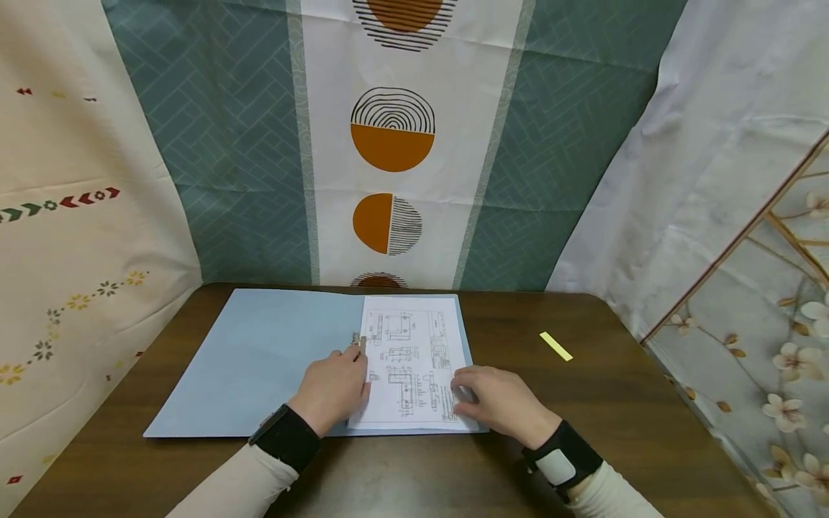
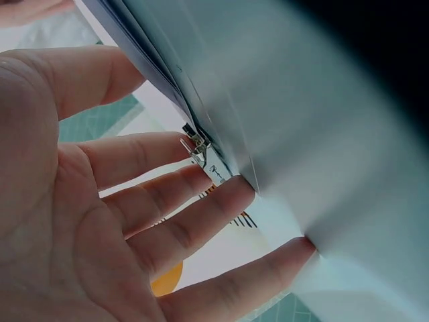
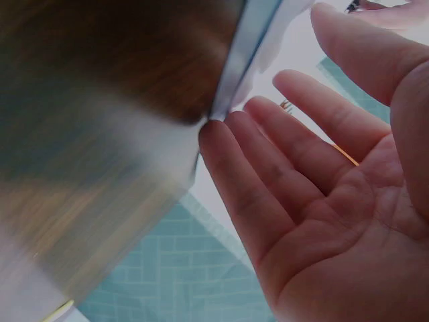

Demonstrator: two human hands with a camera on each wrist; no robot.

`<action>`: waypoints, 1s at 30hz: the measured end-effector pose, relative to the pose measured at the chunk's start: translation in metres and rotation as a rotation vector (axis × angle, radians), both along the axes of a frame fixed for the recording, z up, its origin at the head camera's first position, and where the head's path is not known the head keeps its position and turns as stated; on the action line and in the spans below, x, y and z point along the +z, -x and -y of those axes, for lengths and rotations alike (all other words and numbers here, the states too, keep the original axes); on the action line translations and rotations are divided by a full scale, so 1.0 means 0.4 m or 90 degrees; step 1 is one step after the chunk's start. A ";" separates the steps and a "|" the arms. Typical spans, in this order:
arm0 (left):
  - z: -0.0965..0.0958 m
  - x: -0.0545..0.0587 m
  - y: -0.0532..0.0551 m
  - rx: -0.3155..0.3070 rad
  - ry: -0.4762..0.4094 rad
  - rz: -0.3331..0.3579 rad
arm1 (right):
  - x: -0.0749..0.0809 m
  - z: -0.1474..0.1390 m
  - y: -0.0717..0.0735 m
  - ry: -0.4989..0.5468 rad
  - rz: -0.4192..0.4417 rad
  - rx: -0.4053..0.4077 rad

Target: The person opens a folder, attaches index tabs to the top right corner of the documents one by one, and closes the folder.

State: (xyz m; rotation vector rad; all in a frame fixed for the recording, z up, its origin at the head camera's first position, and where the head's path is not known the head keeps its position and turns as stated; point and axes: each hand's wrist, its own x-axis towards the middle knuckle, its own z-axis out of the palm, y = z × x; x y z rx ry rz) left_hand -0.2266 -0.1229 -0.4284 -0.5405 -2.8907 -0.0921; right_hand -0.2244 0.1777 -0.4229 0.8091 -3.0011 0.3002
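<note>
Blue folder (image 1: 272, 360) is lying open on the table (image 1: 550, 424), lower centre of the frame. A drawing sheet (image 1: 414, 360) is resting on its right side; a metal clip (image 1: 363, 346) is sitting at the sheet's left edge. Left hand (image 1: 332, 388) is reaching to the clip, fingers spread apart. Right hand (image 1: 499, 399) is resting by the sheet's right edge, fingers extended, thumb apart, clamping nothing. My judgement: placing is looking done, squaring up is perhaps continuing. Clip's grip: cannot tell. Left cover is lying unfolded.

Drawing (image 1: 406, 360) too small to read, clip (image 2: 212, 164) apparently partly hidden
</note>
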 end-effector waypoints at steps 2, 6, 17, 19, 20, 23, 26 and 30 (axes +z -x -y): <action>0.003 -0.002 -0.001 -0.001 -0.003 0.000 | -0.001 -0.005 0.007 -0.002 -0.002 -0.018; 0.005 -0.006 0.000 0.001 -0.006 0.005 | 0.000 -0.027 0.024 -0.013 -0.004 -0.061; 0.010 -0.013 0.001 -0.012 -0.006 -0.014 | -0.006 -0.128 0.067 -0.046 -0.026 -0.121; 0.010 -0.014 0.000 -0.015 -0.009 -0.016 | -0.007 -0.149 0.076 -0.053 -0.030 -0.137; 0.010 -0.014 0.001 -0.015 -0.010 -0.017 | -0.007 -0.160 0.081 -0.056 -0.033 -0.143; 0.010 -0.015 0.002 -0.017 -0.011 -0.020 | -0.009 -0.195 0.096 -0.060 -0.045 -0.160; 0.010 -0.014 0.002 -0.017 -0.010 -0.020 | -0.012 -0.229 0.110 -0.064 -0.052 -0.178; 0.010 -0.012 -0.001 -0.017 -0.008 -0.021 | -0.013 -0.268 0.126 -0.074 -0.052 -0.206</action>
